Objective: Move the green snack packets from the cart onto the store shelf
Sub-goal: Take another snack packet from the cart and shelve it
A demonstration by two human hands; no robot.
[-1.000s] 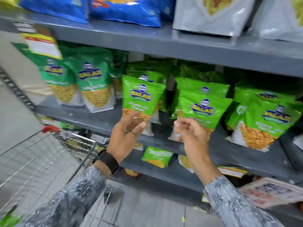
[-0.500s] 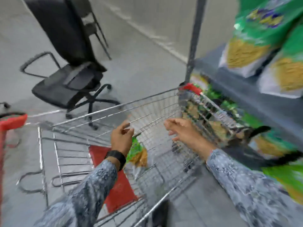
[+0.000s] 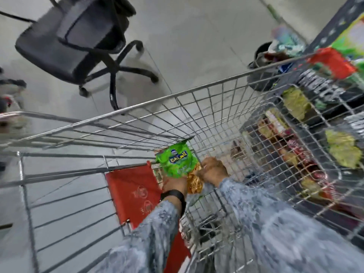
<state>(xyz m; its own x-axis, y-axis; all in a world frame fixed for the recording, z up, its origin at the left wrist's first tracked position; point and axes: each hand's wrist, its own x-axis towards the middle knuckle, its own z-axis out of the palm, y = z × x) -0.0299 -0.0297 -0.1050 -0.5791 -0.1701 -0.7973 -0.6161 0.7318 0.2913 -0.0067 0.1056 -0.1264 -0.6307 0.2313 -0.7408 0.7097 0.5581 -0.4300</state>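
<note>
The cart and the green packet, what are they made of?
The cart looks like bare metal wire: thin silvery rods crossed in a grid that you can see the floor through. The green packet, held by the left hand, looks like glossy plastic film: it shines and crinkles. The blur leaves both a little uncertain.

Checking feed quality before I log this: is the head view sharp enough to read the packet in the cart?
Head view: the green packet above the left hand is fairly sharp, logo visible; sleeves, office chair and shelf goods are motion-blurred; wide-angle bends the cart rim.
</note>
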